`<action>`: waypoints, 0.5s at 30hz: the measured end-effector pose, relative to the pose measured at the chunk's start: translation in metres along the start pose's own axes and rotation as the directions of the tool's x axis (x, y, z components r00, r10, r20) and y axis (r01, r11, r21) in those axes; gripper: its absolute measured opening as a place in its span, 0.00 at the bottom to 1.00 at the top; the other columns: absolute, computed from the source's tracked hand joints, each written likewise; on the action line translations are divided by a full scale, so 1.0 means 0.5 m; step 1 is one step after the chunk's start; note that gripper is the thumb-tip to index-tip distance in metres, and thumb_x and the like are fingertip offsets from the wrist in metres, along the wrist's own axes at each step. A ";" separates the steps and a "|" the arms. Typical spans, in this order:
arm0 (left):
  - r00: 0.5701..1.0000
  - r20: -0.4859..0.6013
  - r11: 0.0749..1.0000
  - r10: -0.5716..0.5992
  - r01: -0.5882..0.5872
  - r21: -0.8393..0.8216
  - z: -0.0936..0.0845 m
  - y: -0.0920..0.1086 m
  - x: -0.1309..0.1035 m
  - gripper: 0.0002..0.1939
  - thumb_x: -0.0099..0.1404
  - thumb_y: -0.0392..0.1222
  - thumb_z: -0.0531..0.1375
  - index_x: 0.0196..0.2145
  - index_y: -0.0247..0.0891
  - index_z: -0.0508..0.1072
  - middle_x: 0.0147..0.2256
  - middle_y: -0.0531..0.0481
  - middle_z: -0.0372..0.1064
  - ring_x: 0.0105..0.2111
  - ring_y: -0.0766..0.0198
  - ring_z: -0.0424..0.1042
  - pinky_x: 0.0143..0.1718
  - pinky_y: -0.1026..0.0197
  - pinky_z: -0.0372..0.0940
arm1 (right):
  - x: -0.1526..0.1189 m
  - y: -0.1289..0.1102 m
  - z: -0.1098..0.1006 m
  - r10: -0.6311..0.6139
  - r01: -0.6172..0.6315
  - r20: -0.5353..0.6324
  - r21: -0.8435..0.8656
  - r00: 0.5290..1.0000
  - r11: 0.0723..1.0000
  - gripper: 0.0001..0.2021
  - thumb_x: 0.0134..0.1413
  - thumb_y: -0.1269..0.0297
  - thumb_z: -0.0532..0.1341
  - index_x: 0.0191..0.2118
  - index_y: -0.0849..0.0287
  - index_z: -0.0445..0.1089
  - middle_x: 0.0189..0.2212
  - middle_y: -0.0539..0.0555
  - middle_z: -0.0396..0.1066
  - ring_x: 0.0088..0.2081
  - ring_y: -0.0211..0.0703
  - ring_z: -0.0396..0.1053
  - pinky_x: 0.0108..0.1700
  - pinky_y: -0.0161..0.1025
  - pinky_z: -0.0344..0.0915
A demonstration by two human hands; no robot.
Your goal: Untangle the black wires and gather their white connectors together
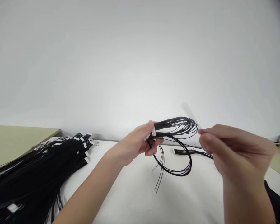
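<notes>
My left hand [140, 143] is closed around a coiled black wire harness [179, 124], with the thumb pressed near its white connector [153, 130]. The wires loop out to the right, and a larger loop with several loose ends hangs below the fingers. To the right, my right hand [233, 149] is closed in a pinch, its fingertips close to the coil's outer end. A pale, thin strip [190, 114] extends up and left from those fingertips; it is blurred, and its material is unclear.
A large pile of black wire harnesses [37, 174] with white ends lies at the left. Another harness [189, 152] rests on the white table surface [130, 193] behind my right hand. Greenish boards [18, 137] flank the table, and a pale wall [130, 62] rises behind.
</notes>
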State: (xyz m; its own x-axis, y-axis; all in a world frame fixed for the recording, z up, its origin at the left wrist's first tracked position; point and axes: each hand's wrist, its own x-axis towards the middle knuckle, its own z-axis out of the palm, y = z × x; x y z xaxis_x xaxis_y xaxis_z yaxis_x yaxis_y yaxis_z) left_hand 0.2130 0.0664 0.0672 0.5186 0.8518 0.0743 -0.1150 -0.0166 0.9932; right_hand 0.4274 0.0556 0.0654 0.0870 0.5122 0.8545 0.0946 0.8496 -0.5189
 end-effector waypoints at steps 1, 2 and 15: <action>1.000 0.009 1.000 0.004 -0.004 0.007 -0.001 0.000 0.000 0.23 0.69 0.59 0.45 0.37 0.37 0.66 0.30 0.52 0.58 0.21 0.74 0.55 0.24 0.65 0.51 | -0.001 -0.004 0.001 0.008 -0.003 0.101 -0.054 0.995 0.999 0.10 0.45 0.79 0.67 0.30 0.54 0.77 0.22 0.48 0.71 0.22 0.36 0.64 0.21 0.37 0.56; 1.000 0.018 1.000 0.006 -0.007 0.014 -0.002 0.001 0.000 0.23 0.69 0.59 0.44 0.37 0.37 0.65 0.30 0.52 0.58 0.21 0.74 0.55 0.24 0.64 0.51 | -0.002 -0.007 0.001 0.027 -0.010 0.187 -0.090 0.982 0.996 0.10 0.45 0.79 0.66 0.29 0.54 0.76 0.21 0.48 0.71 0.23 0.36 0.64 0.22 0.37 0.56; 0.997 0.079 0.999 0.012 -0.016 0.047 0.000 0.005 -0.001 0.23 0.70 0.57 0.42 0.39 0.37 0.66 0.30 0.52 0.56 0.21 0.73 0.55 0.25 0.64 0.51 | -0.002 -0.009 -0.009 0.185 -0.136 0.322 -0.170 0.928 0.976 0.09 0.48 0.76 0.63 0.22 0.58 0.68 0.16 0.47 0.63 0.21 0.33 0.56 0.22 0.35 0.51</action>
State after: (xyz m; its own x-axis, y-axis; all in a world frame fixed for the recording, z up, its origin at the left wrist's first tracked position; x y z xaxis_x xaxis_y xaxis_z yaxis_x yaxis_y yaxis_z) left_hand 0.2124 0.0657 0.0697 0.5826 0.8074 0.0930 -0.0834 -0.0544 0.9950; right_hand 0.4314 0.0506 0.0667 -0.2208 0.6735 0.7054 0.2490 0.7382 -0.6269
